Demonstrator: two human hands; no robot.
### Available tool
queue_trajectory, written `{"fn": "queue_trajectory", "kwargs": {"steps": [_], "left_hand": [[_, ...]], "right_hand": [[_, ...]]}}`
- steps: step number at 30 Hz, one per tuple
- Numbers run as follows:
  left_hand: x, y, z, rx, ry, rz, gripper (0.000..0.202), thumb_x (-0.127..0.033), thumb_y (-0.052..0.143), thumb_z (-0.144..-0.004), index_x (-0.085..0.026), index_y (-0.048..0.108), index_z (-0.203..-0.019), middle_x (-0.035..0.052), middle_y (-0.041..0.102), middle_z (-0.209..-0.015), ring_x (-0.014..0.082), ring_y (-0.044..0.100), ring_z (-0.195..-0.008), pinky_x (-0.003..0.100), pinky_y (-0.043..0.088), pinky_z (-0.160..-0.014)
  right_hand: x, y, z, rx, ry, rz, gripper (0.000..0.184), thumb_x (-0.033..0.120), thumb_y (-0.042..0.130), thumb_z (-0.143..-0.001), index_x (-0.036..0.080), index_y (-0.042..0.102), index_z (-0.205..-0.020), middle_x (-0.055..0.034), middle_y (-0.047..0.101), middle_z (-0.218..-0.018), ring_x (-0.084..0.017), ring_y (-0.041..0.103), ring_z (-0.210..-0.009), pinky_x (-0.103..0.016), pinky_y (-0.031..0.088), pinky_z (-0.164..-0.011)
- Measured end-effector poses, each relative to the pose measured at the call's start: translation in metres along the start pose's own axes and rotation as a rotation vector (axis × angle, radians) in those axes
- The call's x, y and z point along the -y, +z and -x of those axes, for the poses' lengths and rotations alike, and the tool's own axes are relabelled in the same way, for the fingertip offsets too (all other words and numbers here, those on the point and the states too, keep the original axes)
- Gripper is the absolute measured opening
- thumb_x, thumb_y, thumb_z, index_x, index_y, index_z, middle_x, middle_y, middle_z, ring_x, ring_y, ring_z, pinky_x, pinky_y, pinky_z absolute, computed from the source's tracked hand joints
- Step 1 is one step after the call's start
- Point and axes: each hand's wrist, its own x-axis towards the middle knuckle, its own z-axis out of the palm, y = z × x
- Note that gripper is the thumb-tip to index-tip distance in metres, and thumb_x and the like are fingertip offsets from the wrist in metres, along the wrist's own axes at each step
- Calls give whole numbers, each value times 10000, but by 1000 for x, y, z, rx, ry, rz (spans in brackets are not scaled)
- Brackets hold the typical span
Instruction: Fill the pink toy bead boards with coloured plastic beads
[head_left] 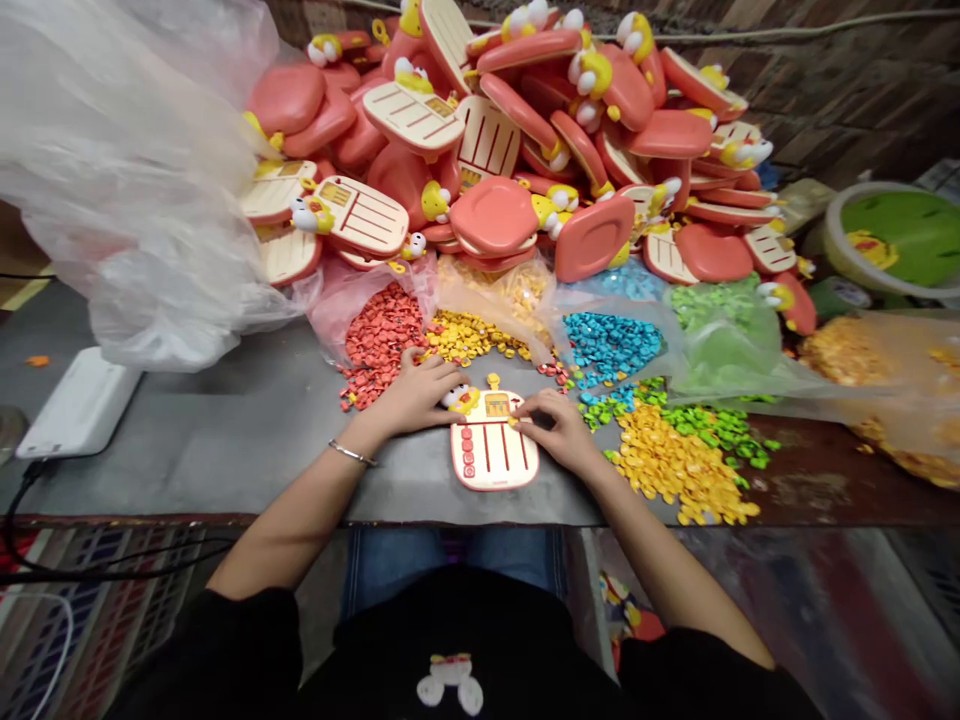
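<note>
A cream toy abacus tray (493, 453) with a pink rim and a yellow duck head lies flat on the grey table (247, 430) in front of me. Red beads fill its leftmost slot. My left hand (416, 395) rests curled on the tray's upper left corner by the duck head, fingers closed. My right hand (559, 428) pinches at the tray's upper right edge; what its fingertips hold is too small to see. Loose red beads (377, 340), yellow beads (465, 338), blue beads (609, 345) and green beads (712, 425) lie just beyond.
A tall heap of pink and cream duck trays (540, 140) fills the back of the table. A clear plastic bag (127, 170) bulges at the left, a white box (79, 400) with a cable beneath it. Orange-yellow beads (679, 465) spread right; a green-lidded tub (896, 235) stands far right.
</note>
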Motion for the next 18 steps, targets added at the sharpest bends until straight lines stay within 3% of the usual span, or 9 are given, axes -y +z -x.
{"fn": "queue_trajectory", "kwargs": {"steps": [4,10,12,15,18], "left_hand": [[1,1,0,0,0,17,417,-562,595,-890,-252,579,-1168,63,677,-1139,269,533,-1097,498,171,-1005],[2,0,1,-13,4,18,426,-561,586,-897,-263,581,-1202,55,677,-1143,273,531,-1102,507,163,-1007],[2,0,1,-8,9,21,421,-543,591,-902,-258,580,-1212,54,673,-1151,272,531,-1104,507,163,-1007],[2,0,1,0,12,24,419,-527,585,-909,-254,582,-1227,63,665,-1182,271,525,-1106,497,171,-1001],[2,0,1,8,5,23,417,-528,568,-916,-254,594,-1228,73,659,-1204,275,517,-1105,488,180,-998]], "right_hand": [[10,20,-13,43,-3,-11,281,401,695,-868,230,669,-1088,-77,747,-968,-262,662,-921,-408,435,-847],[18,8,-17,411,-113,-158,352,435,759,-806,229,696,-1084,-34,746,-852,-243,657,-930,-420,418,-931],[13,2,-22,341,-100,-215,286,431,709,-849,218,712,-1039,-45,729,-875,-216,654,-869,-381,468,-860],[0,5,-42,44,-55,-107,195,310,602,-921,209,709,-1050,-83,689,-1024,-217,636,-941,-365,501,-826],[-12,12,-64,62,-93,91,168,193,583,-908,209,725,-997,-83,686,-993,-228,626,-963,-393,503,-869]]}}
